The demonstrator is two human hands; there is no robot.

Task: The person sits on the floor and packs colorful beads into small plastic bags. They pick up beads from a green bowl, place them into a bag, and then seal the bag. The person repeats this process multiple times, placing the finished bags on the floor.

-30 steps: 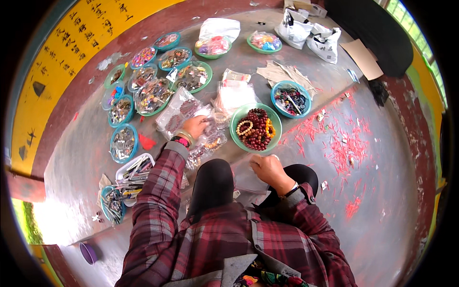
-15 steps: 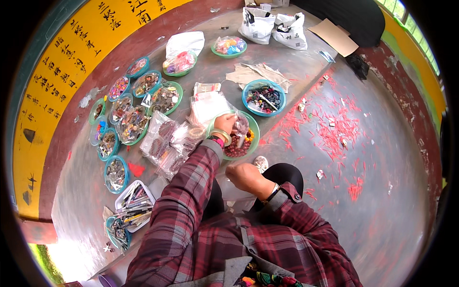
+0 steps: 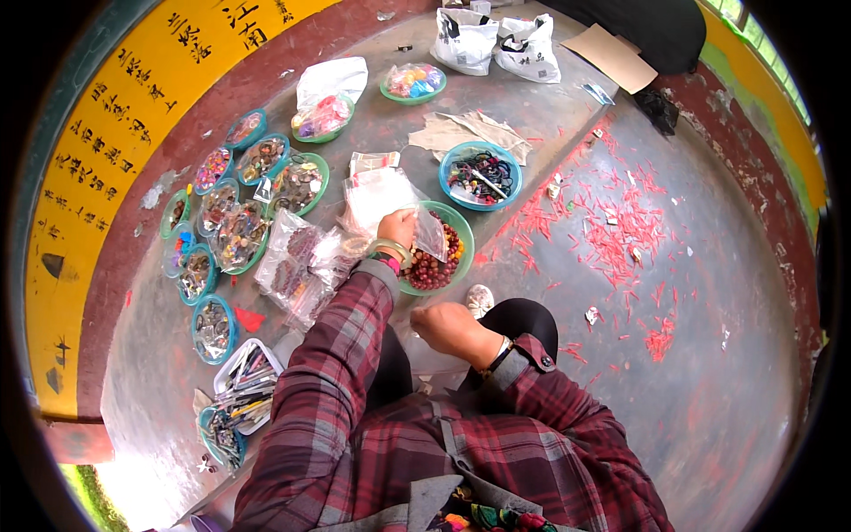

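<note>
At centre frame the left hand (image 3: 398, 227) pinches a clear plastic bag (image 3: 432, 238) over the green bowl of beads (image 3: 441, 257), partly hiding it. The right hand (image 3: 446, 324) is loosely closed; its contents are unclear. Bead bowls (image 3: 232, 232) crowd the upper left.

A person in a red-and-grey plaid shirt, pale green bangle on the left wrist, dark watch on the right, black trousers.

Yellow lettered wall sign (image 3: 133, 133) far left; two white bags (image 3: 496, 40) top
</note>
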